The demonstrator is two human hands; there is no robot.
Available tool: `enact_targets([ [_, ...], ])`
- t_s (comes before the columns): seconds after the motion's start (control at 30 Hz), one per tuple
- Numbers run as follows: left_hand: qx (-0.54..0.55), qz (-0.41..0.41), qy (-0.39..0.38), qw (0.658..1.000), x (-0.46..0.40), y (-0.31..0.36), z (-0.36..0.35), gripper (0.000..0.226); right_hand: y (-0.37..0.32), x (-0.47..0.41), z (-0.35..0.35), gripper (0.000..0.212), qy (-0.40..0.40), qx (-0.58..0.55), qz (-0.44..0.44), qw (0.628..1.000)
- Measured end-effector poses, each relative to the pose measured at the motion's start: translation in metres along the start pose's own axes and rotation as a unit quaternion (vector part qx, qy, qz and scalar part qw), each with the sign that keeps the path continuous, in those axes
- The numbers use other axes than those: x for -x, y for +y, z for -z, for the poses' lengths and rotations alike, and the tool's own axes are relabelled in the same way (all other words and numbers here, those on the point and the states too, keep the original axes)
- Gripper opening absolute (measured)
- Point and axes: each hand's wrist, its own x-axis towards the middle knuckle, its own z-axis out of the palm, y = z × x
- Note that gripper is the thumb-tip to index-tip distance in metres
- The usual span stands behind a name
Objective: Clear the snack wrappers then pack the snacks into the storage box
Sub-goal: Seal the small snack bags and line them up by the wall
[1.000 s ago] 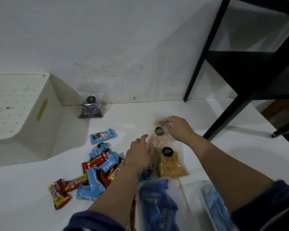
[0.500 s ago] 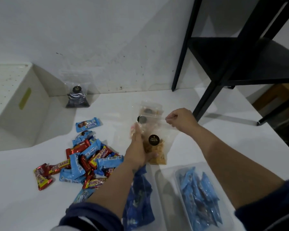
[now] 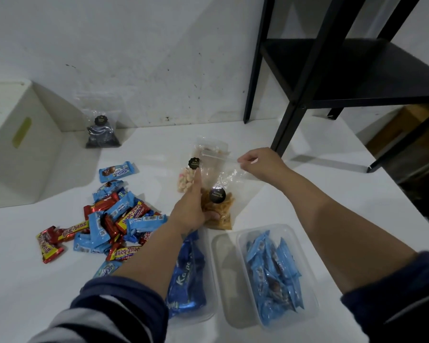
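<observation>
My left hand (image 3: 192,209) grips a clear zip bag of orange-brown sticks (image 3: 219,210) at mid-table, lifted off the surface. My right hand (image 3: 259,162) pinches the top corner of that bag's zip strip. Behind them lie a bag of small pale-pink snacks (image 3: 186,181) and another clear bag (image 3: 212,151). A heap of blue, red and yellow wrapped bars (image 3: 109,219) spreads to the left. A clear plastic box (image 3: 275,276) at the front right holds several blue packets. Beside it a second clear box (image 3: 187,278) holds dark-blue packets.
A white storage bin (image 3: 22,144) stands at the left against the wall. A bag of dark snacks (image 3: 102,133) leans at the wall. A black metal shelf (image 3: 344,70) stands at the back right, one leg (image 3: 282,134) on the table.
My right hand has pulled the zip strip of the orange-stick bag outward to the right. My left hand's grip on the bag's lower part is unchanged. The camera view has shifted a little.
</observation>
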Motion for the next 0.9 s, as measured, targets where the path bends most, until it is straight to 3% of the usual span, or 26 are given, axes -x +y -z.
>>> enact_targets([
  [0.27,0.032,-0.014,0.002,0.999,-0.001,0.008,-0.001,0.129,-0.003,-0.006,0.003,0.012,0.02,0.013,-0.006,1.0],
  [0.43,0.013,-0.021,-0.007,1.0,-0.002,0.014,0.0,0.127,-0.007,-0.003,0.008,0.023,-0.025,-0.009,0.007,1.0],
  [0.7,-0.034,-0.048,-0.007,0.998,-0.004,0.021,-0.005,0.127,-0.01,-0.006,0.011,0.012,0.027,0.027,0.029,0.999],
  [0.9,-0.034,-0.048,0.001,0.998,-0.008,0.021,-0.007,0.131,-0.018,-0.003,0.01,0.021,-0.01,0.0,0.057,0.998],
])
